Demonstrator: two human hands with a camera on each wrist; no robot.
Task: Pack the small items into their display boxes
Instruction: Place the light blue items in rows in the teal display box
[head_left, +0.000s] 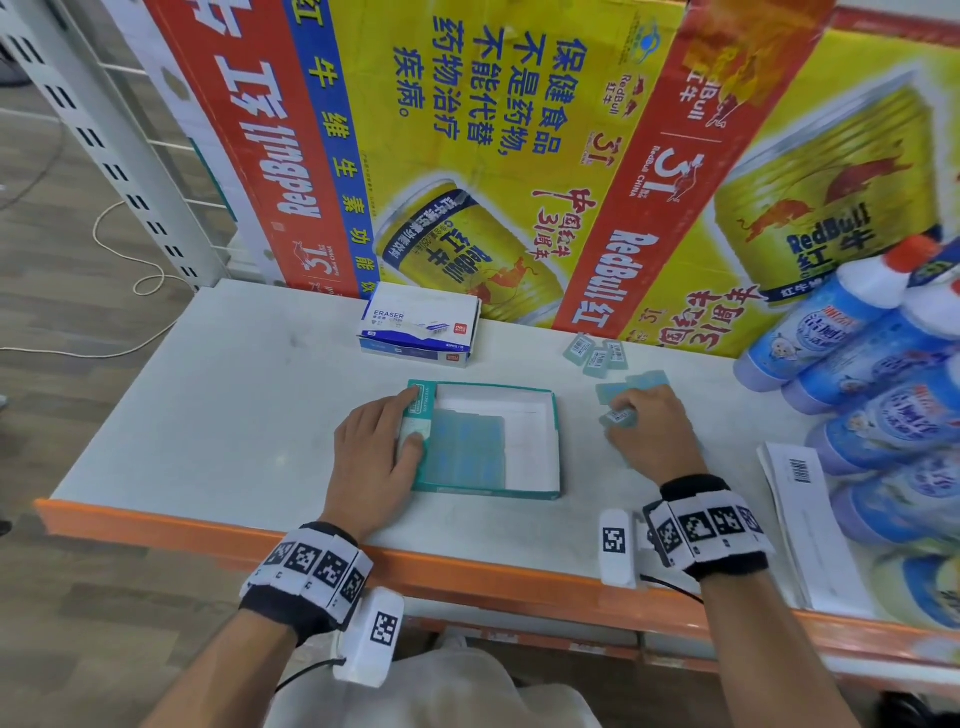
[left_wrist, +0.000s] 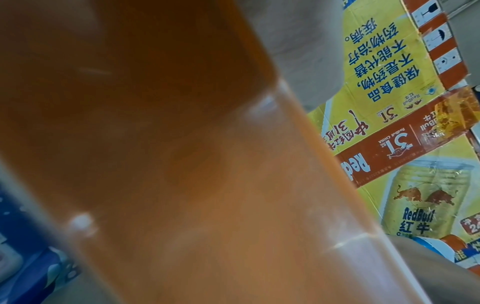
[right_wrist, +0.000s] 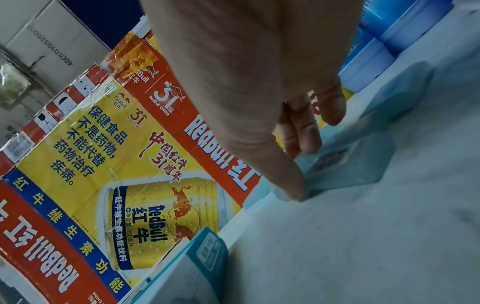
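An open teal display box lies on the white shelf, with several pale blue erasers packed flat in its left part. My left hand holds the box's left wall, thumb inside and index finger on the far corner. Right of the box, my right hand pinches one loose blue eraser that lies on the shelf. In the right wrist view, thumb and fingers close on that eraser, with the box corner nearby. The left wrist view shows only a blurred orange surface.
More loose erasers lie behind my right hand and further back. A blue-and-white eraser carton stands at the back. Blue bottles crowd the right side, with white papers beside them. Printed cardboard walls the rear.
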